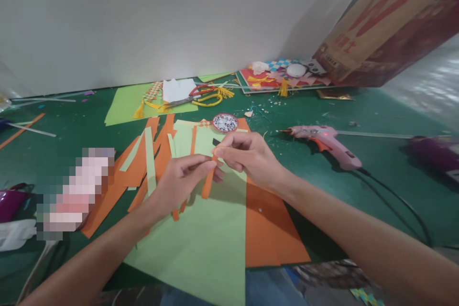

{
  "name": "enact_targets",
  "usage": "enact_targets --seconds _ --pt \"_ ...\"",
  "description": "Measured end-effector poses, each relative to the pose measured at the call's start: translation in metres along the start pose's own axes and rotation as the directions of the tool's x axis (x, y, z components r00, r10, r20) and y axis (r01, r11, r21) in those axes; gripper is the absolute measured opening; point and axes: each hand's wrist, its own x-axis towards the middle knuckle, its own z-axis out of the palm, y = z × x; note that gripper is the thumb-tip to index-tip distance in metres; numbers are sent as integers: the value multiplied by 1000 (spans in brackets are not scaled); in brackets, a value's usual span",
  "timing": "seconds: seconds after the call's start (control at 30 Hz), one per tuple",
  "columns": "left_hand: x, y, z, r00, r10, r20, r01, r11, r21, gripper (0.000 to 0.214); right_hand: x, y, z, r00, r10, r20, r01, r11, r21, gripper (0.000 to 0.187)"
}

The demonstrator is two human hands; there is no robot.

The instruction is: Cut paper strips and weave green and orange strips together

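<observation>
Orange paper strips, long and flat (pixel 107 205), lie at the left among narrow pale-green paper strips (pixel 149 162), some overlapping; loose ends here could snag a careless wrist. Next, the bare left hand (pixel 182 179) pinches, thumb against fingers, a short narrow orange paper strip (pixel 208 184), held above a large pale-green paper sheet (pixel 218 248). Light, even pressure should steer it without creasing. The bare right hand (pixel 253 158) grips the strip's upper end, beside a small black piece (pixel 216 142) whose attachment I cannot make out; two pinches this close together should give fine control, provided the edges stay square. Farther right, a pink plastic glue gun (pixel 326 138) shows a red light and points leftward, so its nozzle is best treated as hot.
</observation>
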Motion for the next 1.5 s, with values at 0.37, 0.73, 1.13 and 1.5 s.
enact_targets --seconds 0.37,0.73,1.13,1.5 --pt "-4 1 6 999 -40 -31 45 985 169 29 0 1 -1 999 15 -50 -17 999 -42 21" --pt "-4 1 5 1000 -15 -19 18 979 203 38 2 2 -1 998 1 -59 2 999 41 20" --pt "-4 2 5 999 -51 -20 53 987 153 33 4 0 0 996 -11 -85 20 994 106 16" --pt "-6 2 8 996 -45 82 25 972 234 39 5 -3 -1 985 -15 -173 39 991 132 26"
